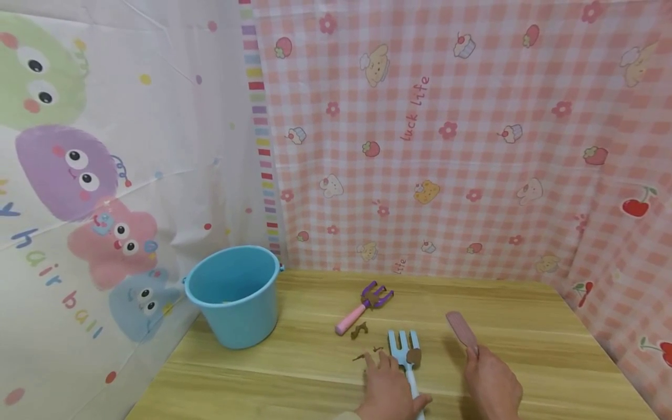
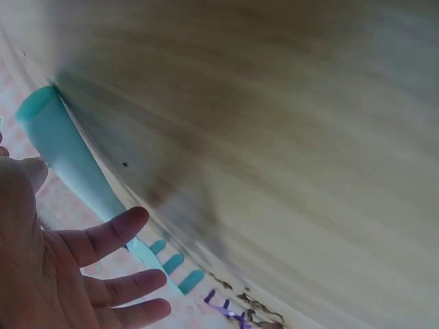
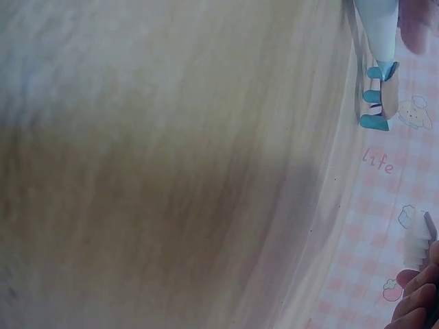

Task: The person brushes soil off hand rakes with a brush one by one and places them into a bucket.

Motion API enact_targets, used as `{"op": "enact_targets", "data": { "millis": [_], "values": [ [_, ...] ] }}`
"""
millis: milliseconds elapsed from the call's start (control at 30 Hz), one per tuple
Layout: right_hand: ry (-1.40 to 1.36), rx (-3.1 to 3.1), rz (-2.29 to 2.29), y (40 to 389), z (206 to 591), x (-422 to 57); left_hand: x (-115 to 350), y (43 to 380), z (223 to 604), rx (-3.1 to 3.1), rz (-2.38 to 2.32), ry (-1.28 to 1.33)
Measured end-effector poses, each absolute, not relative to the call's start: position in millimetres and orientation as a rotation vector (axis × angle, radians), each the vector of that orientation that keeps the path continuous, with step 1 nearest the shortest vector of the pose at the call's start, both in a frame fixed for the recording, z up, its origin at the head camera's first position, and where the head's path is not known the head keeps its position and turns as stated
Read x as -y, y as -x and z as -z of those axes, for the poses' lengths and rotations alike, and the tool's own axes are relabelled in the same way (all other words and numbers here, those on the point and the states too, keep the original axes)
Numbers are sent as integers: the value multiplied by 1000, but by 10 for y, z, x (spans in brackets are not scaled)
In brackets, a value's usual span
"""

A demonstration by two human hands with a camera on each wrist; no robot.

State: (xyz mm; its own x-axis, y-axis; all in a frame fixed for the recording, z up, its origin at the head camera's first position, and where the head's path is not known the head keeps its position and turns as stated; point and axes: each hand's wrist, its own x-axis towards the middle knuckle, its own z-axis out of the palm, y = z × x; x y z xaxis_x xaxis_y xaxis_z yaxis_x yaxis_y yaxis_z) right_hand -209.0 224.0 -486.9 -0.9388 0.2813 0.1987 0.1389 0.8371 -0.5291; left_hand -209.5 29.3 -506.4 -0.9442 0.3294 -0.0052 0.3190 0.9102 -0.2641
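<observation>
In the head view my right hand point(image 1: 492, 382) grips a small brush by its handle, its pink head point(image 1: 462, 331) pointing up and left. White bristles point(image 3: 416, 241) show on the brush in the right wrist view. My left hand point(image 1: 387, 386) is low over the table with its fingers spread, its thumb across the handle of a light blue hand fork point(image 1: 401, 351). Whether it touches that handle I cannot tell. A brown clump point(image 1: 414, 356) clings to the fork's right prong. Farther back lies a purple hand fork with a pink handle point(image 1: 350, 319), brown matter among its prongs.
A light blue bucket point(image 1: 244, 324) stands at the table's left side. Brown bits point(image 1: 359, 331) lie on the wooden table point(image 1: 315, 382) between the two forks. Patterned cloths hang behind the table and along its left and right sides.
</observation>
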Motion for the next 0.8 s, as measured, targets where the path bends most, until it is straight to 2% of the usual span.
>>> {"op": "enact_targets", "data": {
  "millis": [800],
  "values": [
    [314,2750,-771,2075,4855,-2239,-299,2098,5064,2938,-472,439]
  ]
}}
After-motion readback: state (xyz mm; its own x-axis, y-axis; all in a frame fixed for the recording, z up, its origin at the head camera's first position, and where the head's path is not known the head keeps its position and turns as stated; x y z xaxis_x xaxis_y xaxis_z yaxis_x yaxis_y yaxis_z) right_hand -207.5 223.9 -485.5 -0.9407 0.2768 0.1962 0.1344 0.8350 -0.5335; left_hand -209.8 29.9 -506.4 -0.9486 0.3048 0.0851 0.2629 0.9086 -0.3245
